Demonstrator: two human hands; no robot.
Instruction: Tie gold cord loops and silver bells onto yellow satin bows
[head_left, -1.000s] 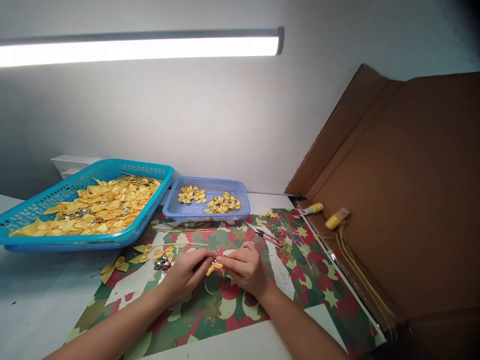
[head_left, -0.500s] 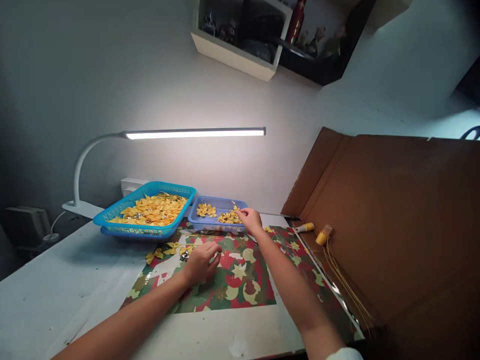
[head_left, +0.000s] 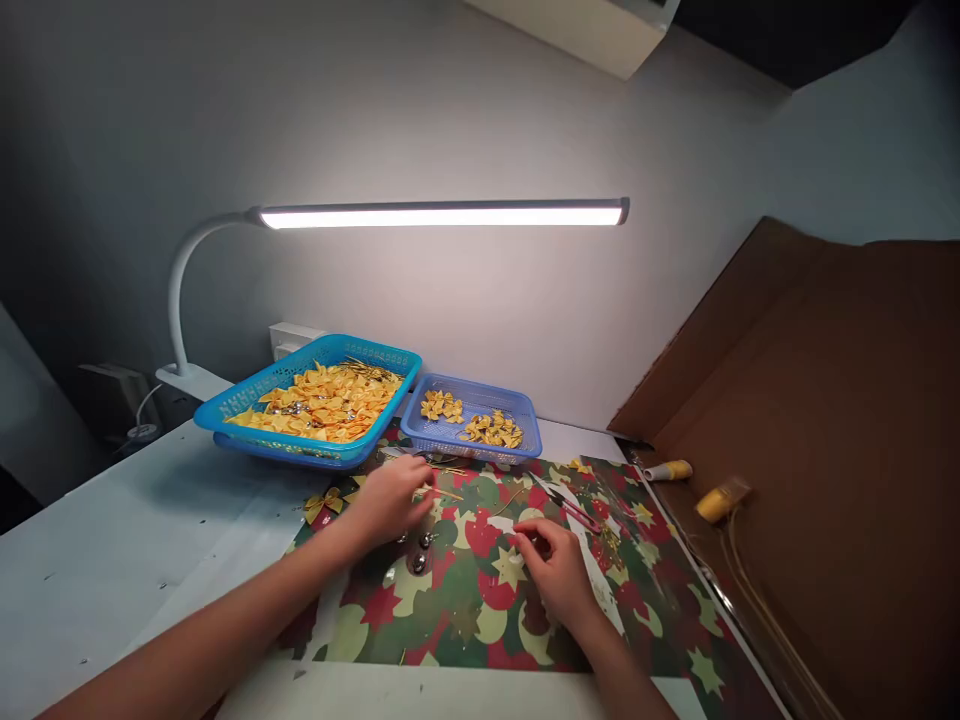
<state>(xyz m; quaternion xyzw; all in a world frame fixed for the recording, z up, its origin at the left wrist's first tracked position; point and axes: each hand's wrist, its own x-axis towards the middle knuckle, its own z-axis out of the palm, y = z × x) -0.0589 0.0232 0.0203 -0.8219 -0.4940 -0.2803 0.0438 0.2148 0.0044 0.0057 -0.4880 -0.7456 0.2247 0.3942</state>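
My left hand (head_left: 388,500) is over the patterned mat (head_left: 465,630), its fingers bent and drawn together beside a thin gold strip (head_left: 448,493). Whether that strip is in its grip is unclear. Just below these fingers lie small shiny silver bells (head_left: 420,560). A yellow ribbon bow (head_left: 324,505) rests left of the hand, partly beside the wrist. My right hand (head_left: 559,575) is low over the mat's middle, thumb and forefinger curled into a pinch; anything between them is too small to make out.
A blue basket (head_left: 281,440) heaped with yellow bows stands at the back left. Beside it a purple basket (head_left: 469,450) holds two piles of bows. A pink-handled tool (head_left: 577,513) lies right of it. Yellow spools (head_left: 720,500) sit by the cardboard (head_left: 810,380). A lamp (head_left: 442,215) hangs above.
My right hand has come back from the purple basket to the middle of the mat. My left hand has moved off the bells, towards the gold strips. The view has tilted down.
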